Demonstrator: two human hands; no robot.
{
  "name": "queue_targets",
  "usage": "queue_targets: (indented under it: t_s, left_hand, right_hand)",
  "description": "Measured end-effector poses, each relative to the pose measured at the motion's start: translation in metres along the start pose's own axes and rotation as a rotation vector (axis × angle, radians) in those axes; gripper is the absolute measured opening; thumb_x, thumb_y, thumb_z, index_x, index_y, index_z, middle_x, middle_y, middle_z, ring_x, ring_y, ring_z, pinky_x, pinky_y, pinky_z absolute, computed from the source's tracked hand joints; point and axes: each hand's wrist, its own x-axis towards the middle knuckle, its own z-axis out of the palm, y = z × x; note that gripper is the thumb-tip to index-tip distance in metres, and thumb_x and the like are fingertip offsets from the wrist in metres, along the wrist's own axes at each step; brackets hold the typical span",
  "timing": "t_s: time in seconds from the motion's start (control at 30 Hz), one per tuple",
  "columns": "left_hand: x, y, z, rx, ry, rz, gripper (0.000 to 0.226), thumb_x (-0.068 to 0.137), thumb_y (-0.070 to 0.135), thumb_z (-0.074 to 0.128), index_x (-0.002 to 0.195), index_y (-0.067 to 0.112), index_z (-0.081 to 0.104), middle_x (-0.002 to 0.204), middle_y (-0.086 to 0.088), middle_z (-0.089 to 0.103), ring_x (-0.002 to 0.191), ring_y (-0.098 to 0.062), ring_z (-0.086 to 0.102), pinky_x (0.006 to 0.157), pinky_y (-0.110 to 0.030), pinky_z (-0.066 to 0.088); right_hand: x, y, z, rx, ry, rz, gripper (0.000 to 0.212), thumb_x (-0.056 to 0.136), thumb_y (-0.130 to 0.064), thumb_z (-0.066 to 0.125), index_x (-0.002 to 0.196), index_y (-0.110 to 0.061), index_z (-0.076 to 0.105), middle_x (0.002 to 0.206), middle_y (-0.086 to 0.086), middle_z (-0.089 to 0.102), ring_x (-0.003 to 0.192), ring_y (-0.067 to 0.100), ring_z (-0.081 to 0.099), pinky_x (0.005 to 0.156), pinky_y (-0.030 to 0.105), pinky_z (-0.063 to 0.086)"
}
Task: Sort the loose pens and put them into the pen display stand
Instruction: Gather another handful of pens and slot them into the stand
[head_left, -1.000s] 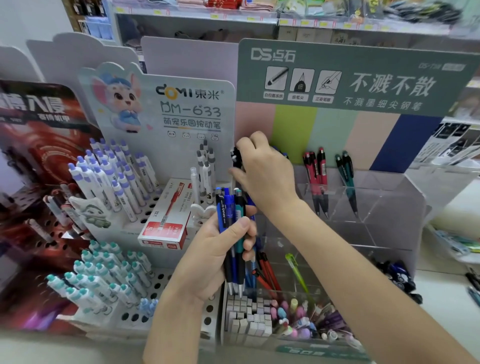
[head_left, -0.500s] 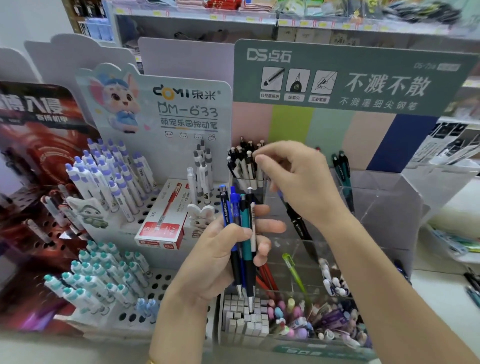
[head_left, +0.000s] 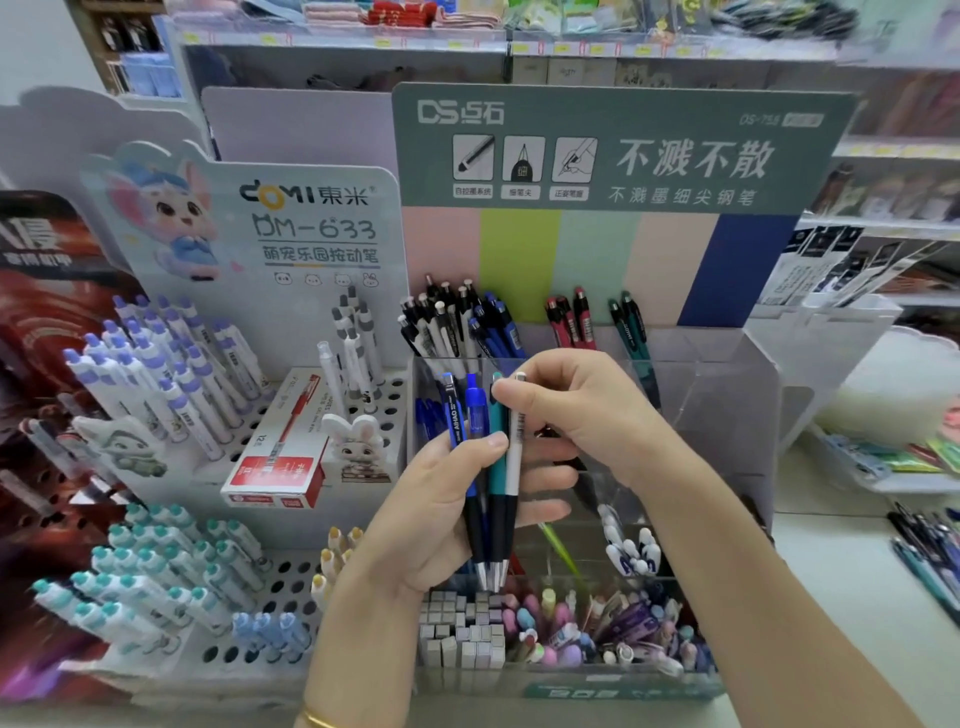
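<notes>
The pen display stand (head_left: 717, 395) is clear, glossy acrylic, boxy, split into compartments under a flat green card header. Its back row holds upright black-and-white and blue pens (head_left: 457, 327), red ones (head_left: 571, 322) and teal ones (head_left: 631, 327). Just to its left stands a white perforated rack (head_left: 291, 608) with round holes. In front of the acrylic stand, the left hand (head_left: 441, 525) curls its fingers and thumb around a bundle of loose pens (head_left: 485, 499), slim smooth cylinders with their tips down. The right hand (head_left: 576, 410) pinches the top of the white-barrelled pen (head_left: 514, 457) in that bundle between thumb and fingertips.
</notes>
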Motion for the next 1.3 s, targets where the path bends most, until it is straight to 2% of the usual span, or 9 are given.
queue_targets:
  t_s: [0.2, 0.3, 0.4, 0.6, 0.77, 0.97, 1.07, 1.17, 1.3]
  left_hand:
    - [0.006, -0.005, 0.004, 0.046, 0.002, 0.000, 0.034, 0.084, 0.015, 0.050, 0.116, 0.006, 0.059, 0.105, -0.020, 0.071, 0.084, -0.027, 0.073, 0.070, -0.039, 0.061]
    - [0.010, -0.006, 0.004, 0.058, -0.008, -0.011, 0.036, 0.086, 0.015, 0.051, 0.120, 0.006, 0.057, 0.109, -0.021, 0.070, 0.091, -0.029, 0.072, 0.077, -0.044, 0.059]
    - [0.014, -0.004, 0.004, 0.079, -0.035, -0.034, 0.038, 0.087, 0.018, 0.051, 0.122, 0.005, 0.057, 0.112, -0.023, 0.068, 0.096, -0.032, 0.070, 0.084, -0.049, 0.057]
    - [0.022, -0.003, 0.002, 0.026, -0.052, -0.006, 0.034, 0.085, 0.023, 0.060, 0.112, 0.002, 0.063, 0.097, -0.020, 0.066, 0.065, -0.016, 0.060, 0.055, -0.024, 0.052]
    - [0.023, -0.007, -0.001, -0.017, -0.112, -0.014, 0.027, 0.087, 0.019, 0.056, 0.107, 0.007, 0.068, 0.096, -0.019, 0.067, 0.062, -0.014, 0.056, 0.050, -0.022, 0.048]
    - [0.030, -0.013, 0.003, 0.116, -0.103, -0.030, 0.033, 0.089, 0.016, 0.055, 0.119, 0.003, 0.052, 0.079, -0.007, 0.058, 0.058, -0.011, 0.048, 0.048, -0.019, 0.042]
    - [0.035, -0.017, 0.010, 0.196, -0.056, -0.059, 0.029, 0.094, 0.020, 0.056, 0.118, 0.003, 0.053, 0.073, -0.003, 0.053, 0.055, -0.010, 0.045, 0.046, -0.017, 0.039]
    - [0.042, -0.020, 0.014, 0.226, 0.018, -0.056, 0.030, 0.096, 0.015, 0.049, 0.121, 0.000, 0.052, 0.074, -0.004, 0.055, 0.056, -0.010, 0.046, 0.046, -0.018, 0.039]
    - [0.048, -0.021, 0.021, 0.166, 0.036, -0.038, 0.027, 0.098, 0.000, 0.043, 0.122, -0.002, 0.054, 0.082, -0.009, 0.065, 0.061, -0.012, 0.054, 0.051, -0.021, 0.045]
  right_hand:
    - [-0.005, 0.005, -0.010, -0.010, -0.032, 0.016, 0.019, 0.083, -0.024, 0.071, 0.087, -0.005, 0.070, 0.078, 0.012, 0.068, 0.068, 0.011, 0.061, 0.067, 0.025, 0.054]
    - [-0.004, 0.007, -0.015, -0.017, -0.028, 0.001, 0.015, 0.082, -0.019, 0.072, 0.084, -0.004, 0.069, 0.070, 0.001, 0.065, 0.064, 0.007, 0.060, 0.064, 0.019, 0.051]
    - [0.000, 0.007, -0.019, 0.037, -0.039, 0.007, 0.013, 0.084, -0.016, 0.070, 0.083, -0.002, 0.068, 0.069, 0.004, 0.061, 0.058, 0.006, 0.056, 0.055, 0.016, 0.047]
    - [0.004, 0.008, -0.024, 0.179, -0.083, 0.030, 0.005, 0.089, -0.012, 0.063, 0.087, -0.008, 0.064, 0.057, 0.000, 0.053, 0.047, 0.006, 0.047, 0.044, 0.018, 0.034]
    - [0.006, 0.011, -0.025, 0.224, -0.055, 0.053, 0.011, 0.093, -0.013, 0.058, 0.097, -0.004, 0.063, 0.070, 0.006, 0.051, 0.052, 0.006, 0.042, 0.047, 0.019, 0.034]
    - [-0.004, 0.015, -0.030, 0.082, -0.001, -0.015, 0.004, 0.089, -0.016, 0.065, 0.089, -0.011, 0.065, 0.066, -0.003, 0.058, 0.051, 0.002, 0.050, 0.045, 0.013, 0.037]
    - [-0.003, 0.012, -0.039, 0.117, 0.163, -0.090, 0.004, 0.090, -0.009, 0.062, 0.090, -0.008, 0.065, 0.062, -0.007, 0.058, 0.048, -0.001, 0.049, 0.044, 0.011, 0.036]
    - [0.005, 0.010, -0.068, 0.236, 0.540, -0.210, 0.007, 0.095, -0.013, 0.055, 0.091, -0.016, 0.060, 0.068, -0.007, 0.061, 0.055, 0.008, 0.056, 0.043, 0.020, 0.040]
    - [0.011, 0.016, -0.092, -0.119, 0.943, -0.495, 0.012, 0.095, -0.022, 0.053, 0.104, -0.015, 0.057, 0.092, 0.003, 0.061, 0.079, 0.023, 0.060, 0.065, 0.033, 0.052]
